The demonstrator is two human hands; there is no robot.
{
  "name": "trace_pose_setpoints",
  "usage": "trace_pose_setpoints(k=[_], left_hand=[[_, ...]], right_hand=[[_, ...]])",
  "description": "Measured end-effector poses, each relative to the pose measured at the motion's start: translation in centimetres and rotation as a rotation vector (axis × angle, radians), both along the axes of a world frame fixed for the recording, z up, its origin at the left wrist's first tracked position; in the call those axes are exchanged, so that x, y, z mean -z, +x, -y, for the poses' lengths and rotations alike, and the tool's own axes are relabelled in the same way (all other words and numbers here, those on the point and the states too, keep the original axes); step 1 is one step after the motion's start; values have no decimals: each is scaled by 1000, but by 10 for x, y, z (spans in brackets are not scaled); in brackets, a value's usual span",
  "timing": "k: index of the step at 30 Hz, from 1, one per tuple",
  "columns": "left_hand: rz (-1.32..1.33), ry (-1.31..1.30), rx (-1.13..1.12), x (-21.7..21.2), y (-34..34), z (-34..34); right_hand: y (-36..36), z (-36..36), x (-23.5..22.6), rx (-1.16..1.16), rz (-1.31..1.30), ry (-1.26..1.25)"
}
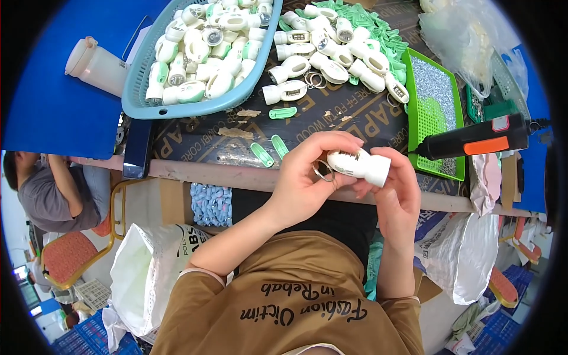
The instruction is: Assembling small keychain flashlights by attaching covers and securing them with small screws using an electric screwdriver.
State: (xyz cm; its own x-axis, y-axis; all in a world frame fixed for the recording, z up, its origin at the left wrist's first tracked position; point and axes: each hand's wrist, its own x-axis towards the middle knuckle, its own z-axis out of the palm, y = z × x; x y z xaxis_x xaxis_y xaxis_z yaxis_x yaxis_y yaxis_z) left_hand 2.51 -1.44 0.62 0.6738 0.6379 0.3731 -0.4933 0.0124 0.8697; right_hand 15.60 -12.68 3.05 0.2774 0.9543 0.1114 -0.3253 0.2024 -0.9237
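Observation:
Between my two hands, just over the table's front edge, is a small white keychain flashlight (350, 164) with an open slot in its side. My left hand (305, 177) pinches its narrow end, where a metal key ring (323, 170) hangs. The fingers of my right hand (397, 198) close round its wide round head. Left of my left hand lie two loose green plastic covers (261, 154) (279, 145), and another green cover (283, 113) rests farther back. Beyond them is a pile of similar white flashlights (322, 68), several with key rings.
A blue basket (195, 108) full of white-and-green flashlights stands back left, beside a white container (94, 65). Green covers (378, 29) are heaped behind. At right, a black electric screwdriver (473, 139) lies over a green tray (414, 106) of small metal screws. A seated person (50, 189) is far left.

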Motion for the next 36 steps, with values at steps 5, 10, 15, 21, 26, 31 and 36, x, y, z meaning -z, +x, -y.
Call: trace_pose_setpoints(k=[5,10,15,21,26,31,36], left_hand=[[-222,37,44,-11,-11,2],[-332,-119,190,-19,-26,2],[-347,74,101,-29,-59,-1],[-466,134,327,-46,-69,3],[-570,266,321,-36,-55,9],[-604,313,231,-28,-50,7],[-728,478,-120,-23,-37,-3]], right_hand=[[-1,2,-3,60,181,-48],[5,2,-5,27,105,-57],[18,-38,-4,-124,203,-162],[-8,-124,10,-199,1618,237],[-18,-145,6,-199,1720,158],[-5,-124,-1,-157,1518,12],[35,-51,-11,113,1066,-166]])
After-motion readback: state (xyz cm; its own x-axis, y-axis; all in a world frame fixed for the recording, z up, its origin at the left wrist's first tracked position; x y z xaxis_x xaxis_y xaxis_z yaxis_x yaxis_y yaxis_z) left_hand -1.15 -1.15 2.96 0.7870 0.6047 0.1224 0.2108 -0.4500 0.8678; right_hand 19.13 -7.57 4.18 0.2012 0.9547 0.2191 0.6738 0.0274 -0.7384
